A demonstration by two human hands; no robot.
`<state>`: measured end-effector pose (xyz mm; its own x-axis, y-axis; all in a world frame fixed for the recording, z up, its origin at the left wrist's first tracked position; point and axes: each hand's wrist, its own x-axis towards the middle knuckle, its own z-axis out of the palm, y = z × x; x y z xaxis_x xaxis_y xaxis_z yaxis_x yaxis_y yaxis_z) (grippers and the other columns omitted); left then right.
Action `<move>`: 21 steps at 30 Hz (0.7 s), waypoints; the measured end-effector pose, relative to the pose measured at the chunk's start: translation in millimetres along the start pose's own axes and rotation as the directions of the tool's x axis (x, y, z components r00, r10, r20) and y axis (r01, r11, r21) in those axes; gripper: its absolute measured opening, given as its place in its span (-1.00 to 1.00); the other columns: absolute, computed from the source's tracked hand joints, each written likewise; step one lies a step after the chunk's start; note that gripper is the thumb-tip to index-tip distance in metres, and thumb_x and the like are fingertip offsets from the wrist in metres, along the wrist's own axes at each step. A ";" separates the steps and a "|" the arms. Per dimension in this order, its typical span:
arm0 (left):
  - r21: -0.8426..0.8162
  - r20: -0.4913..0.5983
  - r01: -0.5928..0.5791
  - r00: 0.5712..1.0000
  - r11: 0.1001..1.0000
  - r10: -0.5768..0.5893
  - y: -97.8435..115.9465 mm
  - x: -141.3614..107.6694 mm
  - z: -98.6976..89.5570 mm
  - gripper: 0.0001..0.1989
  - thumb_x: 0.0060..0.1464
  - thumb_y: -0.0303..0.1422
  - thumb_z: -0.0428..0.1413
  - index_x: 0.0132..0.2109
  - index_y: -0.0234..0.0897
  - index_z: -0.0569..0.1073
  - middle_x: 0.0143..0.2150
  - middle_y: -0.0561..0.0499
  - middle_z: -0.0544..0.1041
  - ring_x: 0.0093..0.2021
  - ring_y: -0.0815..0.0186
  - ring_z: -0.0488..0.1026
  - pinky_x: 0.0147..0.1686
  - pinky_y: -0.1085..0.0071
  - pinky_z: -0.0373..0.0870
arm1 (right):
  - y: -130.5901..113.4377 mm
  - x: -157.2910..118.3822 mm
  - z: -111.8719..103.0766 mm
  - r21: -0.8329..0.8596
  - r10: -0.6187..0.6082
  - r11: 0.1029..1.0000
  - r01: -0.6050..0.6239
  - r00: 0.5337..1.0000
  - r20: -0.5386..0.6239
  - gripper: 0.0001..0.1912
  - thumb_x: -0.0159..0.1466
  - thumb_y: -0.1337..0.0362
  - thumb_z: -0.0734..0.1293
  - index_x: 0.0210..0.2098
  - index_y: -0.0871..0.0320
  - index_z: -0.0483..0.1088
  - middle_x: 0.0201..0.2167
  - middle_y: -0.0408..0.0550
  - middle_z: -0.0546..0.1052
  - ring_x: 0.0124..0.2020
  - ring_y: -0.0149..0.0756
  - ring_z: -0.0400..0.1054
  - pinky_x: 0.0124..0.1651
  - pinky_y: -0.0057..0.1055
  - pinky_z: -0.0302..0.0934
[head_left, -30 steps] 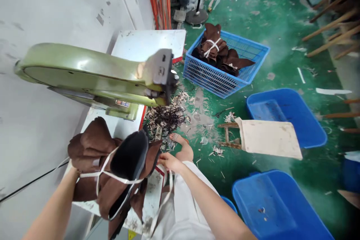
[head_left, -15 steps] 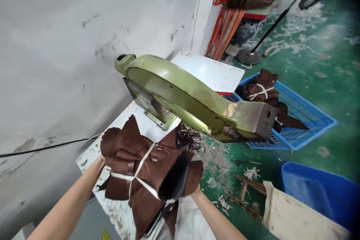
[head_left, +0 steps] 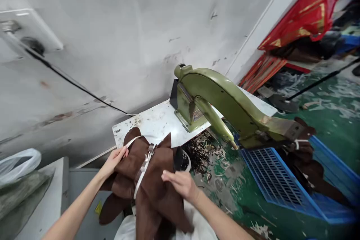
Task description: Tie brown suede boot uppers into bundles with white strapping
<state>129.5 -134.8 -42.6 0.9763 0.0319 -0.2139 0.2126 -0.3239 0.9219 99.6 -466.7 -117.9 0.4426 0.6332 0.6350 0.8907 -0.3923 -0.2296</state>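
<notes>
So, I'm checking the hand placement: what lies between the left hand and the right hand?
Between the left hand and right hand lies the brown bundle, a white strip across it, in the head view.

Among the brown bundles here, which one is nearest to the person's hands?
The brown bundle between the left hand, which pinches a white strap, and the right hand. The other brown pieces lie apart from both hands, inside the blue basket.

Brown bundle [head_left: 157, 172], white tie [head_left: 142, 177].
Olive-green machine [head_left: 225, 97], three o'clock; blue lattice crate [head_left: 281, 182], four; red-and-gold plastic [head_left: 305, 18], two.
</notes>
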 end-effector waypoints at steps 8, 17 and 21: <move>-0.207 -0.175 -0.061 0.984 0.977 0.025 4.1 -39.5 -46.4 -0.51 0.10 0.11 0.03 -0.46 -0.23 0.21 -0.57 0.21 0.01 -0.55 0.43 -0.06 -0.51 0.49 -0.01 | -36.6 7.0 2.5 0.153 -0.036 0.988 0.010 0.985 0.171 -0.60 0.43 0.39 0.11 0.22 0.10 0.28 0.05 0.00 0.53 -0.20 -0.40 0.50 -0.23 -0.46 0.42; 0.641 -0.028 -0.256 0.934 0.723 0.356 40.6 -88.0 31.1 -0.63 0.36 -0.30 -0.23 -0.34 -0.24 0.35 -0.40 0.03 0.47 -0.36 0.28 0.38 -0.30 0.37 0.22 | -43.1 22.5 -0.4 0.148 0.061 0.983 -0.108 0.954 0.293 -0.63 0.41 0.39 0.11 0.10 0.02 0.39 -0.01 -0.06 0.56 -0.20 -0.35 0.52 -0.17 -0.47 0.41; 0.867 0.017 -0.169 0.950 0.469 0.311 30.5 -75.6 104.5 -0.76 0.27 -0.42 -0.07 -0.30 -0.30 0.45 -0.40 -0.09 0.55 -0.38 0.16 0.46 -0.29 0.26 0.26 | -46.4 32.5 -1.4 0.163 0.069 0.977 -0.134 0.932 0.355 -0.67 0.40 0.37 0.13 0.04 0.05 0.42 -0.09 -0.05 0.58 -0.24 -0.32 0.52 -0.24 -0.46 0.39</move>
<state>58.0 -246.0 -32.1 0.9932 -0.0867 0.0778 -0.1000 -0.9770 0.1882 72.5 -428.9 -85.6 0.5109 0.8002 0.3143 0.8281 -0.3598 -0.4299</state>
